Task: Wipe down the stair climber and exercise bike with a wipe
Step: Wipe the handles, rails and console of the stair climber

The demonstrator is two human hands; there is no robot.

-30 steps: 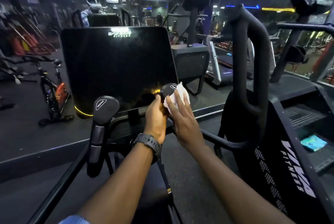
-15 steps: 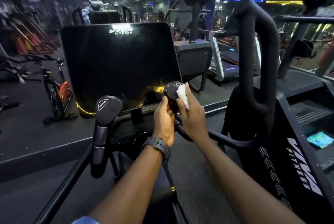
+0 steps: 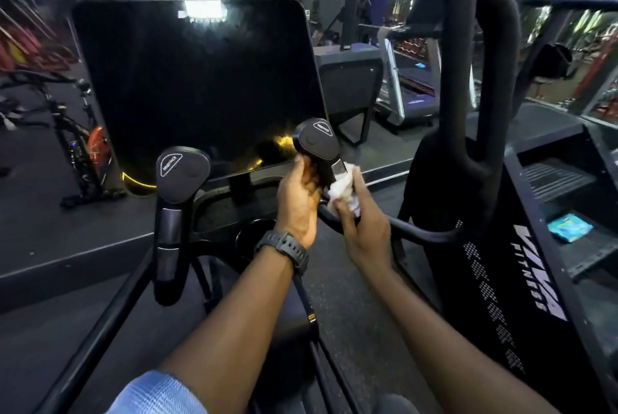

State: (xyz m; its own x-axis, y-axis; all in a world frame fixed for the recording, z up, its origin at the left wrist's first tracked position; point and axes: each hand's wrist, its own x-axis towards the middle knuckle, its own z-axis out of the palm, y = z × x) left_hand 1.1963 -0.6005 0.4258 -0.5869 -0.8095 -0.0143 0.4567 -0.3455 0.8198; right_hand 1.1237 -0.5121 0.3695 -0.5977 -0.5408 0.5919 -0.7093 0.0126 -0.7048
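The exercise bike's big dark screen (image 3: 200, 85) fills the upper middle, with two black handle grips below it. My left hand (image 3: 297, 203) wraps around the shaft of the right grip (image 3: 316, 142). My right hand (image 3: 363, 226) presses a crumpled white wipe (image 3: 344, 188) against that shaft, just under its rounded top. The left grip (image 3: 182, 172) stands free. The black stair climber (image 3: 521, 280) with white lettering rises on the right, its curved handrail (image 3: 478, 62) above it.
A blue packet (image 3: 570, 227) lies on a stair climber step at right. A spin bike with an orange wheel (image 3: 93, 146) stands at the left. A treadmill (image 3: 411, 85) and other gym machines fill the background beyond a raised dark platform.
My right hand has slid the wipe down from the grip's rounded top to its shaft. The left hand keeps its hold on the grip. The camera has moved closer and tilted down.
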